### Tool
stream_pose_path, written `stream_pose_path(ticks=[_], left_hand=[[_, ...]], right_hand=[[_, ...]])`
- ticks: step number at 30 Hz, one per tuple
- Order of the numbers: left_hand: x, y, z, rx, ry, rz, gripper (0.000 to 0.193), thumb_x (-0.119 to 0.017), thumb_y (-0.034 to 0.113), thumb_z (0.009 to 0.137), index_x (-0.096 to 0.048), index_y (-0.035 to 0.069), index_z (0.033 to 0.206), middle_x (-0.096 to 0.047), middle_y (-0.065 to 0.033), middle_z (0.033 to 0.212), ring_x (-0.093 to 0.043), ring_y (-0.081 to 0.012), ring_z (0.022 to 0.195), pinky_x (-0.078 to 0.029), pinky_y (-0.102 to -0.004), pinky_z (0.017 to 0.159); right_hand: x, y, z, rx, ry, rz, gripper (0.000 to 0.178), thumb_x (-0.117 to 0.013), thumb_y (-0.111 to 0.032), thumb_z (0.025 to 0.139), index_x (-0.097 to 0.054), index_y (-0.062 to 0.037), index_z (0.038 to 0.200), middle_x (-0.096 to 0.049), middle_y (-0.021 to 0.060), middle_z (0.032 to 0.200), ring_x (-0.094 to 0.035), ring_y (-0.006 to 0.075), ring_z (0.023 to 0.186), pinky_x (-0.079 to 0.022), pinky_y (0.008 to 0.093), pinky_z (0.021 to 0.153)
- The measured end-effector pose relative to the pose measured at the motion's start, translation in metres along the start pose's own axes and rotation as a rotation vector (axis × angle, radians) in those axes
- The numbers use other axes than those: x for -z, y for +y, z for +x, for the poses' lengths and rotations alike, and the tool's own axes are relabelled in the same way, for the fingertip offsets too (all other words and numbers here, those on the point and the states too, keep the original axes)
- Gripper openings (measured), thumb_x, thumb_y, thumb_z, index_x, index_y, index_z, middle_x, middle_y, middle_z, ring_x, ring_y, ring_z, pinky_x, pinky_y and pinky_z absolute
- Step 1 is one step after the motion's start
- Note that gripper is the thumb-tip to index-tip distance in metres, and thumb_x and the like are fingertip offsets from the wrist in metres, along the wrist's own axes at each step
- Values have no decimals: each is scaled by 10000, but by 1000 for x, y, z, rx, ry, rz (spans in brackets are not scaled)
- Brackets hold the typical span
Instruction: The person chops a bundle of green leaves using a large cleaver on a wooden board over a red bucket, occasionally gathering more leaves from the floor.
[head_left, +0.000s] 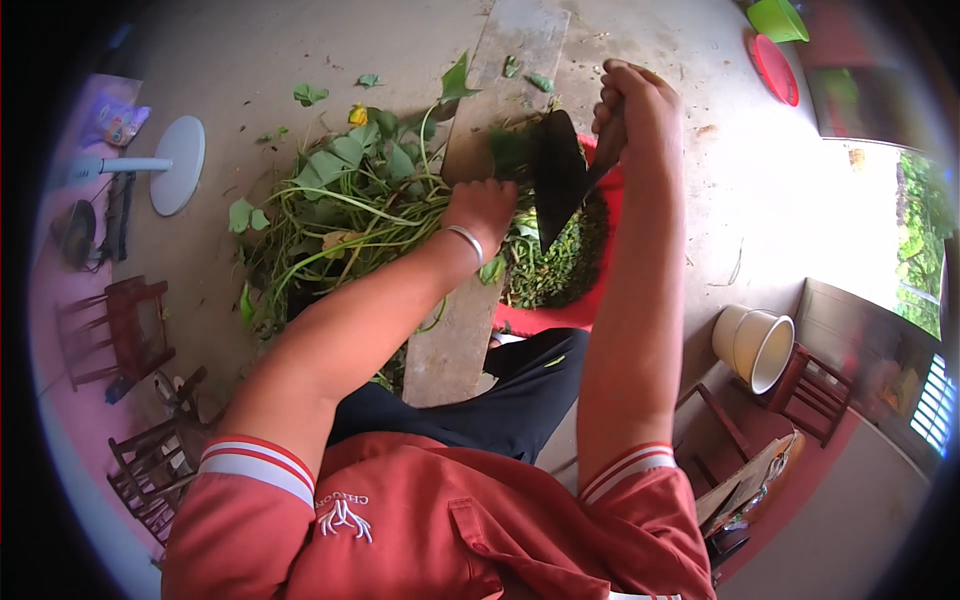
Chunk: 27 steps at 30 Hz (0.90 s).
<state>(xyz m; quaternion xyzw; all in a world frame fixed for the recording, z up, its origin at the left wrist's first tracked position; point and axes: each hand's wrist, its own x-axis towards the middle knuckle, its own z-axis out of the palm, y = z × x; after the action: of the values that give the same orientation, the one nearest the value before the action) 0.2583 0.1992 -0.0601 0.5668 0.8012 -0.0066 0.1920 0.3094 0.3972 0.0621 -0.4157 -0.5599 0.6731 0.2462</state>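
One length at a time, feed leafy stems [350, 215], left of frame centre, with left hand [480, 218] closed round them, steering it well clear of the broad knife [558, 180] gripped in right hand [637, 100], upper centre.

Here's the board [450, 350] running straight out ahead of the person, leafy stems [335, 215] heaped to its left and reaching across it under the left hand [482, 212]! Just right of that comes the knife [562, 175] in the right hand [642, 98], beside or perhaps over the basin [540, 322] with chopped greens [555, 265] inside. Out wide, a round stand base [180, 165] sits far left, a bucket [738, 342] far right, beside a chair [815, 395].
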Motion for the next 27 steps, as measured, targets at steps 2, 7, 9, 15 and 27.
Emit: stream_pose_path(ticks=[2,7,9,15,27], left_hand=[[3,-1,-1,-13,31,-35,242,-621,127,855,-585,106,1093,-677,-105,996,-680,-273,910,-511,-414,764],[1,-4,-5,-73,80,32,272,-654,121,828,-560,111,1083,-662,-85,950,-686,-265,896,-519,-414,783],[0,-7,-10,-103,99,42,294,-657,115,805,-565,102,1084,-656,-98,954,-675,-276,885,-510,-419,775],[-2,-11,-18,-258,65,45,371,-642,111,815,-564,70,1176,-662,-117,1050,-657,-289,941,-488,-424,752],[-23,-10,6,-85,121,47,352,-719,187,779,-553,87,1073,-665,-79,952,-697,-249,887,-524,-409,756]], right_hand=[[-5,20,-25,144,43,-58,142,-641,-123,916,-642,12,960,-559,48,650,-526,141,491,-429,285,433],[-24,53,-99,293,130,-180,177,-584,-144,945,-630,-33,816,-564,55,557,-537,123,430,-409,251,405],[-22,42,-92,102,96,-117,186,-582,-165,951,-634,-34,829,-571,70,552,-524,147,393,-390,277,363],[5,-18,24,-159,15,-6,194,-613,-78,896,-623,50,1042,-555,47,686,-545,171,547,-460,323,486],[-41,73,-111,311,228,-330,62,-601,5,894,-656,12,866,-616,51,679,-552,112,522,-451,259,491]])
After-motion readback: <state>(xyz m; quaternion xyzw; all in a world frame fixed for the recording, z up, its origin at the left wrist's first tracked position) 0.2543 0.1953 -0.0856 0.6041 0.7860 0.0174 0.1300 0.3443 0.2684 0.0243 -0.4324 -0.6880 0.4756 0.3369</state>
